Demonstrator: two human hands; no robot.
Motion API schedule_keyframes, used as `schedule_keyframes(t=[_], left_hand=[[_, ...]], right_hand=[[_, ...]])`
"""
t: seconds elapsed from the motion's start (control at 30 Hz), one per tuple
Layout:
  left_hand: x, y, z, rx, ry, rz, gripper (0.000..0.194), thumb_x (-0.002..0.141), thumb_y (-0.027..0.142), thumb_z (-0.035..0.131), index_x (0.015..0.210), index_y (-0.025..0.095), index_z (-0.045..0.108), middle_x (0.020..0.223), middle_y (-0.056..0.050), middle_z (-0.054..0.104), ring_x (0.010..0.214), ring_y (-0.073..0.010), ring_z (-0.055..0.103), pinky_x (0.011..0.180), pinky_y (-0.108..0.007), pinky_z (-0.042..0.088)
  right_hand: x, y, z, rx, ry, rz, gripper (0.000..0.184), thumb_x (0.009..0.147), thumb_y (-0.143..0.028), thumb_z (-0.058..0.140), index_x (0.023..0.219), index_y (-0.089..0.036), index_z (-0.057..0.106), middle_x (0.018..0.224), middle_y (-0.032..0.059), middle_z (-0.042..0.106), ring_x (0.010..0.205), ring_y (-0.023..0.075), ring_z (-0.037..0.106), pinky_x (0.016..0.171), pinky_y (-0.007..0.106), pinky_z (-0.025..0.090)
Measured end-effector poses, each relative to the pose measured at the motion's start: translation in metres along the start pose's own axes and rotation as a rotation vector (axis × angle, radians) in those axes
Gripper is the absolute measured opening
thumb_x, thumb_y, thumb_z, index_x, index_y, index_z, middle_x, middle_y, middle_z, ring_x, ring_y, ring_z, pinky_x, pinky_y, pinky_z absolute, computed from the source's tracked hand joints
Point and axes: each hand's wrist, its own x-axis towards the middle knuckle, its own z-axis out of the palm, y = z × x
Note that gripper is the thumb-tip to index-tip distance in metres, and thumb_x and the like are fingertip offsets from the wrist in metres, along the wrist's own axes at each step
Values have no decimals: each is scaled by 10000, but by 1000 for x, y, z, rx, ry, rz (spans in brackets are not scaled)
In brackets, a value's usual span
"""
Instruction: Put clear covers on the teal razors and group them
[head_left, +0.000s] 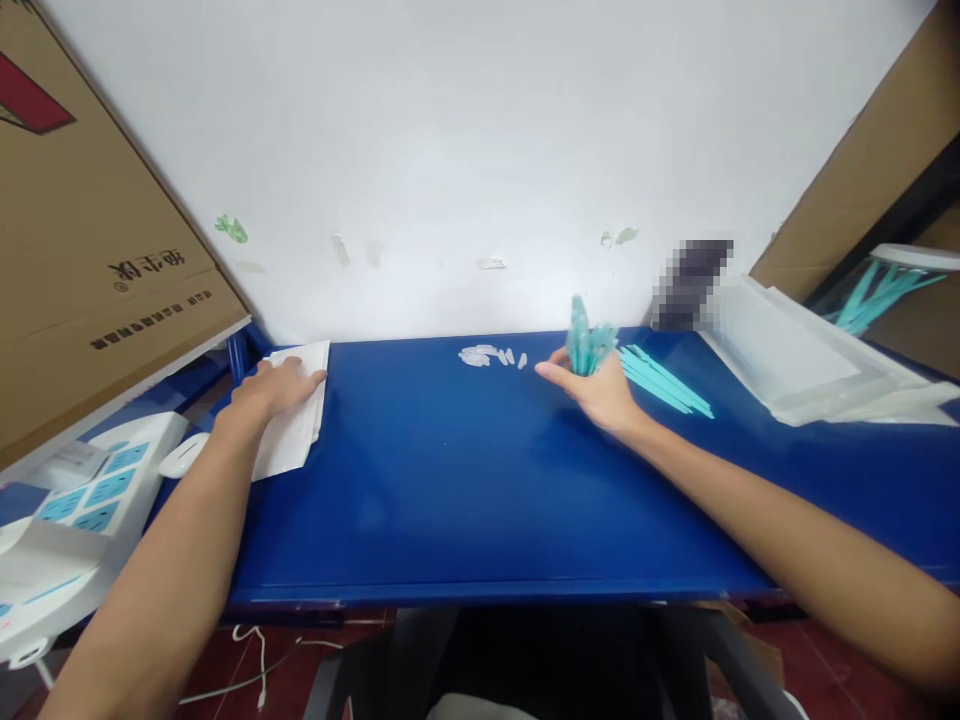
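My right hand (596,390) is closed round an upright bunch of teal sticks (586,345) with pale, see-through upper ends. The bunch is slightly blurred, so its exact kind is unclear. Just right of that hand, more teal sticks (667,382) lie in a loose pile on the blue table (420,480). Left of it, several small whitish translucent pieces (478,355) are scattered near the wall. My left hand (281,388) lies flat with its thumb apart on a stack of white paper sheets (289,440) at the table's left end.
Clear plastic bags (795,350) lie at the right, with a container of teal sticks (874,295) behind them. A white power strip (112,490) sits beside my left forearm. A large cardboard box (97,250) stands at left. The white wall (450,150) borders the table's back edge.
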Motion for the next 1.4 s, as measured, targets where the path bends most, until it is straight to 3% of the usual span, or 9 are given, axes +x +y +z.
schedule_keyframes(t=[0.17,0.33,0.47,0.57,0.7,0.9,1.03,1.17,1.4], left_hand=[[-1,-2,1,-15,18,-37,1002,812,781,522,1558,138,337,1569,-307,298,1274,-601,451,897,-640,440],[-19,5,-11,-185,336,56,1013,782,849,483,1557,212,341,1561,-197,341,1347,-612,328,936,-691,375],[-44,43,-11,-317,470,251,874,899,717,417,1587,192,297,1533,-228,371,1373,-526,352,1040,-644,339],[-73,85,5,-266,348,479,765,961,584,383,1584,150,291,1457,-239,435,1350,-466,386,1081,-619,340],[-109,121,26,-216,111,601,683,989,648,292,1536,254,403,1404,-183,470,1265,-422,445,1016,-606,409],[-120,124,32,-221,245,899,515,1027,543,354,1362,230,588,1418,-143,506,1342,-354,379,1069,-559,369],[-119,125,31,-172,171,1123,428,1039,467,380,1316,227,601,1305,-113,616,1212,-299,519,1036,-495,373],[-125,128,36,-36,194,1011,390,1041,365,361,1300,217,611,1245,-130,641,1053,-299,583,943,-531,368],[-127,129,45,-139,288,858,427,1002,195,332,1340,274,581,1377,-136,555,1220,-331,498,956,-538,377]], right_hand=[[-3,7,3,314,157,66,312,809,-471,708,653,-232,583,463,-72,359,392,84,288,392,264,251],[0,2,6,204,127,153,503,832,-535,718,539,-231,445,438,-49,425,377,103,427,421,280,388],[-2,2,5,118,59,141,511,846,-603,682,573,-229,465,463,-22,504,412,124,492,447,287,430],[-6,4,5,136,88,138,484,796,-554,751,608,-242,432,464,-60,439,402,105,417,422,279,392],[-9,6,5,202,140,119,389,781,-452,768,671,-244,458,495,-81,394,414,88,361,419,268,333],[-2,0,5,174,64,127,385,845,-547,699,745,-241,487,456,-75,474,396,125,489,462,287,450],[0,-3,3,140,55,87,419,871,-619,644,776,-229,527,561,-20,621,486,154,613,527,292,517],[0,0,2,125,102,34,429,843,-567,710,671,-229,510,494,-44,527,476,139,568,576,306,535],[3,9,-1,7,10,80,427,809,-547,748,653,-225,513,513,-34,560,471,136,556,521,292,486]])
